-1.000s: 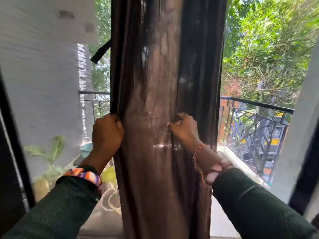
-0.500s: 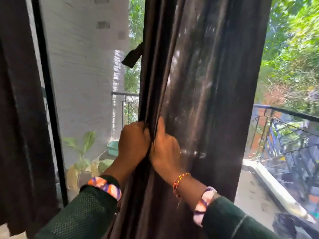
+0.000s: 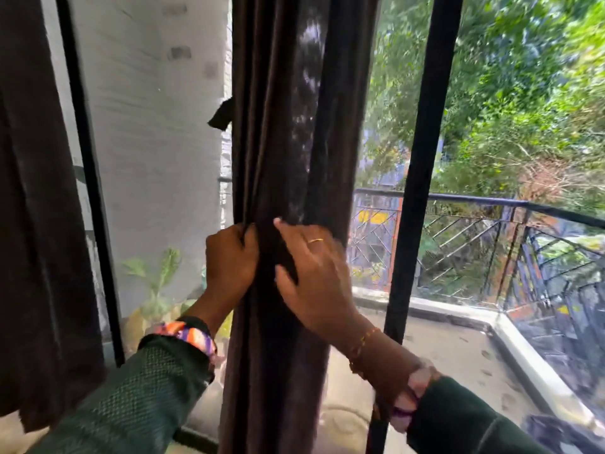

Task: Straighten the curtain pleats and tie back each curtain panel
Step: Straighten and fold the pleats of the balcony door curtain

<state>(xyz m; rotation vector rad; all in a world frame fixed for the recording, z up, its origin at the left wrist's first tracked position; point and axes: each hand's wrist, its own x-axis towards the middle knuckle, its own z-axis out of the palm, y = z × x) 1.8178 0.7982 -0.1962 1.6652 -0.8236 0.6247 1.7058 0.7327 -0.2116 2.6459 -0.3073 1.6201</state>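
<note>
Left hand (image 3: 229, 267) clamped round the bunched folds of the dark curtain panel (image 3: 288, 126) at frame centre, right hand (image 3: 311, 273) laid flat-fingered against the same bundle. Pleats gathered but nothing tied yet, tie-back strap (image 3: 222, 114) dangling loose upper left. Second curtain (image 3: 36, 191) at far left looks untouched, so roughly early-to-mid job.

Open gaps flanking curtain (image 3: 278, 126); frame bar (image 3: 419, 158) close right.

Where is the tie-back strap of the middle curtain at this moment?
In the head view, the strap sticks out from the left edge of the middle curtain, above the left hand, before the white wall.
</note>
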